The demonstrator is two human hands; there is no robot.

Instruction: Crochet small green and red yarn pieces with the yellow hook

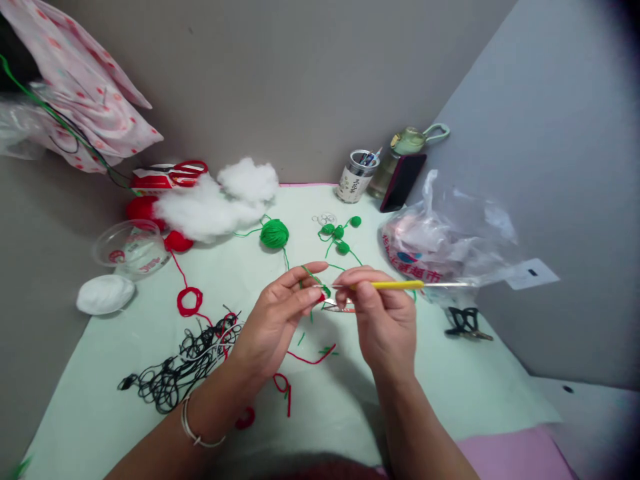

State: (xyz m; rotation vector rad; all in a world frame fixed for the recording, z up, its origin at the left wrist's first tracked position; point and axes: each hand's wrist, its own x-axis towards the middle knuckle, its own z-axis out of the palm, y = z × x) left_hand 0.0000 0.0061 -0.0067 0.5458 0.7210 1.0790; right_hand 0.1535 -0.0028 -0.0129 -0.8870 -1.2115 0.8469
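Note:
My right hand (383, 313) is closed around the yellow handle of a crochet hook (393, 285), its thin metal tip pointing left to my other hand. Between the thumb and fingers of my left hand (275, 313) is pinched a small red and green crochet piece (324, 293), partly hidden by the fingertips. Green yarn runs over the left fingers. Behind the hands, a green yarn ball (275, 234) sits on the table near several small green crocheted balls (339, 232) with yarn tails. Small scissors (340, 307) lie under the hands, partly covered.
White stuffing (210, 207), red yarn (145, 211) and a clear plastic tub (135, 250) stand at the left. A tangle of black cord (175, 367) lies nearer. On the right are a pen holder (356, 179), a bottle (407, 141), a phone (404, 182), a plastic bag (440, 233) and a black claw clip (465, 322).

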